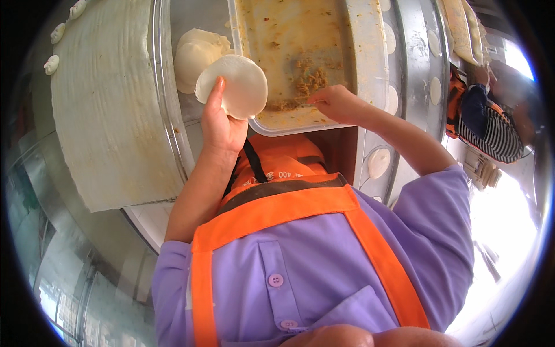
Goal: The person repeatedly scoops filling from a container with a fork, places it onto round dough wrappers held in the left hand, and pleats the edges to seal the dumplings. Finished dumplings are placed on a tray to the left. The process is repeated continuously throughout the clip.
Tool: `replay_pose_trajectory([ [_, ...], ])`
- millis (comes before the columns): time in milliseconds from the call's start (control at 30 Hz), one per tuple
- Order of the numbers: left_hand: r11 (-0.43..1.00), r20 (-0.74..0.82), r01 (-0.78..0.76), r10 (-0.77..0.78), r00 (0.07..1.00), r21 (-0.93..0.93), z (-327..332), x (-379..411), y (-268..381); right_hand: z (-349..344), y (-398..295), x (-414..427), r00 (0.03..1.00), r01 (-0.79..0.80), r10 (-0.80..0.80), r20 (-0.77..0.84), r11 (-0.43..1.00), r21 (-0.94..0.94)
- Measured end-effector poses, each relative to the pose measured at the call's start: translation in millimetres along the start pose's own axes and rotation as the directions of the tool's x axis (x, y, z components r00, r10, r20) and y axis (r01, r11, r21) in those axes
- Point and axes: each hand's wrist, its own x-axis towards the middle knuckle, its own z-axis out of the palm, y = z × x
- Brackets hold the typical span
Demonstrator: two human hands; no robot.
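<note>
My left hand (223, 126) holds a round, flat dough wrapper (236, 84), the thumb lying over its face and the fingers beneath. Behind it, a pile of more dough wrappers (193, 58) rests on the metal surface. My right hand (336, 104) is over the near right part of a clear plastic tub (299, 126), pinching a thin utensil (313, 103) whose working end is hard to make out. Crumbly brown filling (312, 82) lies beside that hand on the tub's smeared floor.
On the left, a cloth-covered board (108, 108) carries several small pleated dumplings (51, 64) along its far left edge. Single dough rounds (379, 162) lie on a metal surface right of the tub. Another person (490, 117) in a striped garment is at the far right.
</note>
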Motion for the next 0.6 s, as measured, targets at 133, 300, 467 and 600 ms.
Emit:
replay_pose_trajectory([
  [133, 1.000, 0.010, 0.000, 0.000, 1.000, 0.006, -1, -1, 0, 6, -12, 12, 0.999, 0.037, -0.038, 0.030, 0.998, 0.042],
  [300, 1.000, -0.014, 0.013, -0.014, 1.000, -0.015, -1, -3, 1, 7, 2, 24, 0.992, 0.082, -0.098, 0.077, 0.979, 0.184],
  [467, 1.000, 0.002, -0.001, 0.001, 1.000, 0.012, 1, -8, 5, -23, -11, 5, 0.947, -0.207, 0.039, 0.319, 0.834, 0.512],
  [600, 0.996, 0.037, -0.065, 0.062, 0.997, 0.066, 9, -15, 8, -52, -14, -31, 0.989, -0.122, 0.028, 0.148, 0.728, 0.675],
])
